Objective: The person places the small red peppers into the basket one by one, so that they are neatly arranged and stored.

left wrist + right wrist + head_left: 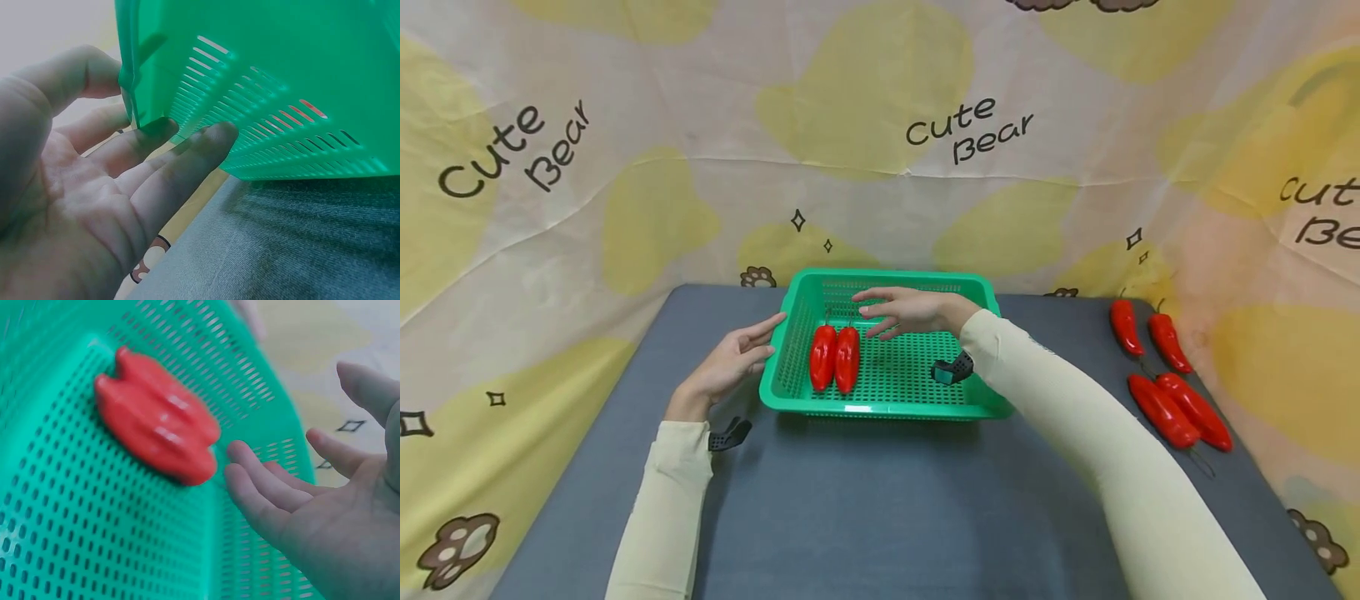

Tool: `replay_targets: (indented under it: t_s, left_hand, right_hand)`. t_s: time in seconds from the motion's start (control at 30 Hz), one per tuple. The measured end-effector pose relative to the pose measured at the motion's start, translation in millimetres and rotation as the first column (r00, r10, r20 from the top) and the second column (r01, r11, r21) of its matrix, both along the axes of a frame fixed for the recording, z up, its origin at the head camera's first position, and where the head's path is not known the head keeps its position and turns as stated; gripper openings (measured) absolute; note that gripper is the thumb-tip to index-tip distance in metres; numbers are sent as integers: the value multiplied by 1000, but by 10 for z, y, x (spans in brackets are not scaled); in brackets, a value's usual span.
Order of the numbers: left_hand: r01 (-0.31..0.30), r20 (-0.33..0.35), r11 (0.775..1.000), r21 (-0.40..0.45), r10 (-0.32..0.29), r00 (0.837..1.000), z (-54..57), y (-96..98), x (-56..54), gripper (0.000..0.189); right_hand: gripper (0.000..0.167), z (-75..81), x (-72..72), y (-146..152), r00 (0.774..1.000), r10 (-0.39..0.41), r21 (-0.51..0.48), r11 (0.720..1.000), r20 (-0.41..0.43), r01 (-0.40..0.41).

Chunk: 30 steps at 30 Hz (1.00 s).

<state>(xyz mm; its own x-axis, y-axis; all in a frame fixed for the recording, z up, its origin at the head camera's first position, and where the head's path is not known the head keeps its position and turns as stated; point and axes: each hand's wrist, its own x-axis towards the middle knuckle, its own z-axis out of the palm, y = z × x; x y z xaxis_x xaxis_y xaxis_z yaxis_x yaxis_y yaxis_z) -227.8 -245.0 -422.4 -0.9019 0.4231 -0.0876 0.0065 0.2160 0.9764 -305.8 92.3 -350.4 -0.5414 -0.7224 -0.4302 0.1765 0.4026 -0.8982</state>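
A green plastic basket (pixel 895 409) with slotted walls stands on the table. Two glossy red chili peppers, a left one (pixel 822 358) and a right one (pixel 847 360), lie side by side in its left half. My left hand (pixel 730 367) touches the basket's left rim, its fingers extended along the outer wall in the left wrist view. Over the basket, my right hand (pixel 913 311) reaches leftward with spread fingers and holds nothing. In the right wrist view its fingertips (pixel 237 450) appear close to the stem ends of the peppers (pixel 159 419).
Several more red peppers (pixel 1165 408) lie at the table's right edge, in two pairs. The grey-blue table (pixel 880 500) meets a patterned cloth backdrop (pixel 850 125) behind and at both sides. Each wrist carries a dark strap (pixel 727 434).
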Motion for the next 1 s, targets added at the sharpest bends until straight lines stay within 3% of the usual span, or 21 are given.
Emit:
replay_targets:
  t_s: [0.27,0.57,0.73,1.0]
  left_hand:
    - [5,-20,1000,19,-4,1000,4,-25,-5,62]
    - [12,-31,999,35,-11,999,-28,-30,55,62]
    - [-3,-22,998,58,4,1000,-21,-9,62,61]
    - [5,-26,1000,31,-4,1000,-29,23,34,62]
  right_hand:
    - [53,270,170,381,995,-39,-94,995,-93,31]
    - [58,222,430,1157,977,-127,-136,985,-174,104]
    - [60,171,619,1642,950,-206,-134,975,-234,179]
    - [53,66,949,2342,887,-338,-136,941,-316,310]
